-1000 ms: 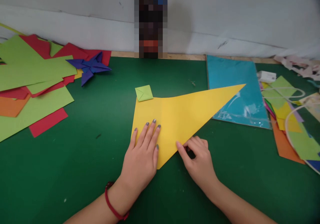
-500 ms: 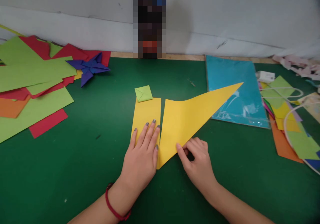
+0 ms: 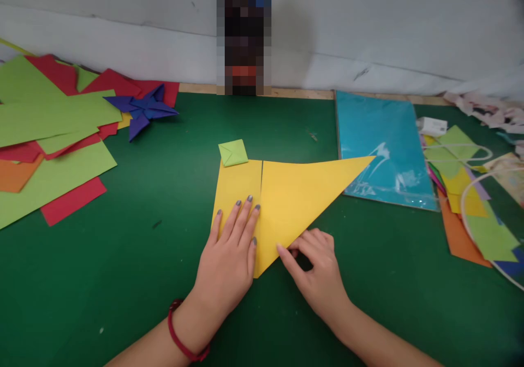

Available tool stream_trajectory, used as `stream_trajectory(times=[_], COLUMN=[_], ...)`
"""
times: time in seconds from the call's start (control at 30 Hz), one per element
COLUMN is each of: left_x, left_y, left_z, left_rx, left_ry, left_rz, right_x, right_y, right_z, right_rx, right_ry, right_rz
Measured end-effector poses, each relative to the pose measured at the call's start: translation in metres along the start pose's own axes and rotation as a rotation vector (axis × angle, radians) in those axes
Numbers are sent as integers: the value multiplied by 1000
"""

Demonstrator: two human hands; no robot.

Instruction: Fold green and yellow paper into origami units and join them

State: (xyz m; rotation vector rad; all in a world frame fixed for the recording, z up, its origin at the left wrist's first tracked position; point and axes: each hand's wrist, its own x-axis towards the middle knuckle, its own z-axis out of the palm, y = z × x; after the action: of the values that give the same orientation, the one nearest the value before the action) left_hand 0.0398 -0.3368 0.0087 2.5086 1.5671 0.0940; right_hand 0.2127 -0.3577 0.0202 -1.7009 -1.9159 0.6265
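Note:
A folded sheet of yellow paper (image 3: 298, 197) lies in front of me. Its right part is a triangle whose tip reaches over the blue packet. A narrow slit parts it from the left section at the top. My left hand (image 3: 229, 252) lies flat on the left section, fingers spread. At the slanted lower edge, my right hand (image 3: 317, 274) pinches the paper between thumb and fingers; the fingertips beneath are partly hidden. A small folded light-green paper square (image 3: 233, 153) rests on the top left corner of the yellow sheet.
A green table (image 3: 135, 279) bears everything. Loose coloured paper sheets (image 3: 57, 121) pile up at left beside a blue-purple origami star (image 3: 145, 109). At right are a blue paper packet (image 3: 376, 132), paper scraps (image 3: 466, 192) and a white cable (image 3: 464, 214). A blurred-out object (image 3: 244, 39) stands by the wall.
The yellow triangle has come down and swung left, narrowing the slit; its tip sits lower over the packet. My right hand has moved slightly left and down with the edge. My left hand stays on the paper.

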Motion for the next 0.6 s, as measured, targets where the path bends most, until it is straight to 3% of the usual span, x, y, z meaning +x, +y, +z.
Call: stream_trajectory(times=[0.3, 0.6], left_x=[-1, 1], left_y=[2, 0], left_z=[0, 1], left_rx=[-3, -5], left_ry=[5, 31], left_rz=[-21, -2], right_x=[-6, -16], right_y=[-14, -20], right_z=[8, 24], right_rx=[45, 25], right_ry=[30, 168], right_rz=[80, 130])
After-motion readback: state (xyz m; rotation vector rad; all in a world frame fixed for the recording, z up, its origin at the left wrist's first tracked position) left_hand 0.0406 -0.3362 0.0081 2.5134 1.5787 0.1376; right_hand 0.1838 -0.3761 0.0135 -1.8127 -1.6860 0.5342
